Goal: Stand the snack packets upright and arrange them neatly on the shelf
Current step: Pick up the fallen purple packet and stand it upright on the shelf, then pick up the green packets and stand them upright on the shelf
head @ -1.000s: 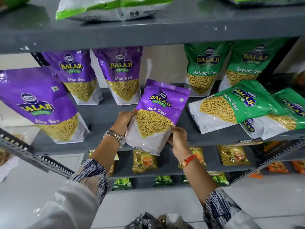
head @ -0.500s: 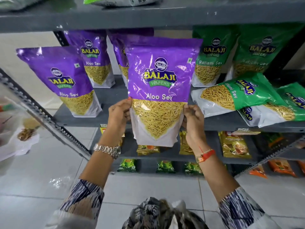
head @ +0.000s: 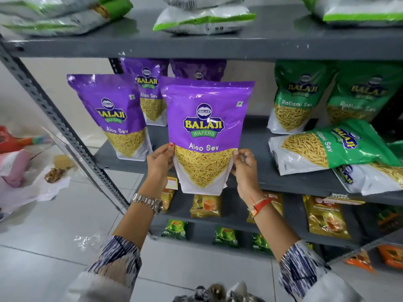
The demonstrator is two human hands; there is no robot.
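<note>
I hold a purple Aloo Sev packet [head: 207,131] upright in front of the grey shelf [head: 257,136]. My left hand [head: 160,164] grips its lower left edge and my right hand [head: 245,168] grips its lower right edge. Its bottom hangs just below the shelf's front edge. Three more purple packets stand upright: one at the left front [head: 113,114], one behind it [head: 149,92], one mostly hidden behind the held packet [head: 198,69]. Two green Ratlami Sev packets stand at the right back [head: 298,97], [head: 359,94]. Two others lie flat at the right front [head: 327,147], [head: 370,177].
A slanted grey shelf upright [head: 54,118] runs down the left. The shelf above carries flat white-and-green packets [head: 202,18]. Lower shelves hold yellow tea packets [head: 325,216] and small green packets [head: 174,229]. Bags and paper [head: 15,168] lie on the tiled floor at left.
The purple packet went from tilted on the shelf to lifted upright in both hands. The view has shifted, and the packet now sits a little lower and farther right in front of the shelf.
</note>
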